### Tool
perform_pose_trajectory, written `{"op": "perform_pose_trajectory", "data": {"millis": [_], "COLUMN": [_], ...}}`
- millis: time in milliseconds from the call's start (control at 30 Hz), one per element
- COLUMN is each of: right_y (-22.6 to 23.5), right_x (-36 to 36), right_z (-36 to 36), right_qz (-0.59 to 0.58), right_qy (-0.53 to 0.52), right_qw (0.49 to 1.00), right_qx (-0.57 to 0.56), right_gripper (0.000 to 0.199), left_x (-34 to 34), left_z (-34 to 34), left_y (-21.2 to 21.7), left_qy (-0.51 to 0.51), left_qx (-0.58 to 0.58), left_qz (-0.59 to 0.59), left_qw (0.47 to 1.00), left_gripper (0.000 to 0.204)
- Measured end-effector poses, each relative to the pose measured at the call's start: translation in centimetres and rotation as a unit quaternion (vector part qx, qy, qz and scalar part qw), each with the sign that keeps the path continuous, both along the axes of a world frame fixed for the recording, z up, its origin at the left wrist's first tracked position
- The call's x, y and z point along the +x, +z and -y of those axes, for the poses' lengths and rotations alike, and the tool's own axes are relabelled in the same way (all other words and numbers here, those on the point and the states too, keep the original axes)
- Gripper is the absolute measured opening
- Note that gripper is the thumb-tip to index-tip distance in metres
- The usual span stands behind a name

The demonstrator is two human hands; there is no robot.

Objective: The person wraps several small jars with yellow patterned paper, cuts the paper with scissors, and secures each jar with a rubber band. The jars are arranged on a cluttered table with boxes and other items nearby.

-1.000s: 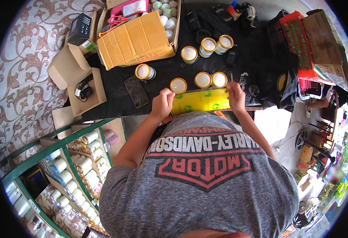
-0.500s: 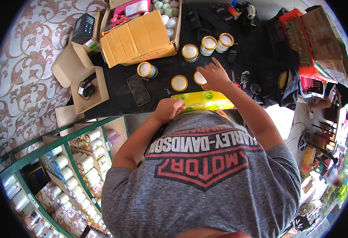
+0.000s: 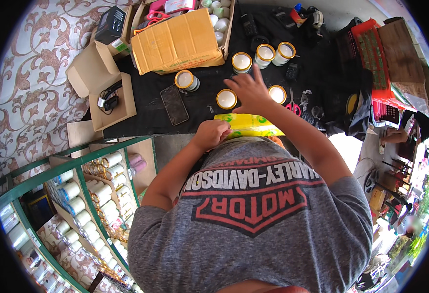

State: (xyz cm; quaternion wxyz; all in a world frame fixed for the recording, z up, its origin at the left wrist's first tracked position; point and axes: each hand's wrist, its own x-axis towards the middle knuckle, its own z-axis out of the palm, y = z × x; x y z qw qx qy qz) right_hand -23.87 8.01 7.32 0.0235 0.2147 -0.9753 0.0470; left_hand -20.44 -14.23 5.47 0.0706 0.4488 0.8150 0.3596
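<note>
My left hand (image 3: 213,135) is closed, its fingers curled on the near-left end of a yellow plastic package (image 3: 253,125) with green marks, which lies along the table's front edge against my shirt. Just beyond the package, my right hand (image 3: 250,94) hovers with fingers spread, holding nothing. On either side of it are two gold-rimmed white candles, one on the left (image 3: 226,99) and one on the right (image 3: 277,94), partly behind my wrist. Farther back stand three candle jars (image 3: 242,61) in a row. Another candle jar (image 3: 186,80) stands to the left.
A phone (image 3: 174,105) lies at left, beside a small open carton (image 3: 114,117) holding a black device. A large cardboard box (image 3: 178,46) with white candles stands behind. Pink-handled scissors (image 3: 294,106) lie at right. Shelves of candles (image 3: 77,205) stand at lower left.
My right hand has moved left, off the right candle, and its fingers have spread. That candle now sits farther right, apart from the left one. My left hand stays on the package.
</note>
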Motion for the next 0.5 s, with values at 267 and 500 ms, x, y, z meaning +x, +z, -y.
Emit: {"op": "perform_pose_trajectory", "data": {"millis": [267, 500], "right_y": [-1.3, 1.5], "right_x": [-1.4, 0.5], "right_z": [3.7, -3.7], "right_qz": [0.123, 0.09], "right_qy": [0.017, -0.072], "right_qw": [0.989, 0.991], "right_qx": [0.083, -0.074], "right_gripper": [0.083, 0.105], "left_x": [-0.1, -0.1], "left_z": [0.1, -0.1], "left_y": [0.3, 0.4], "left_qy": [-0.005, 0.004], "left_qx": [-0.003, 0.002], "left_qz": [-0.017, -0.028], "left_qw": [1.0, 1.0], "left_gripper": [0.005, 0.009]}}
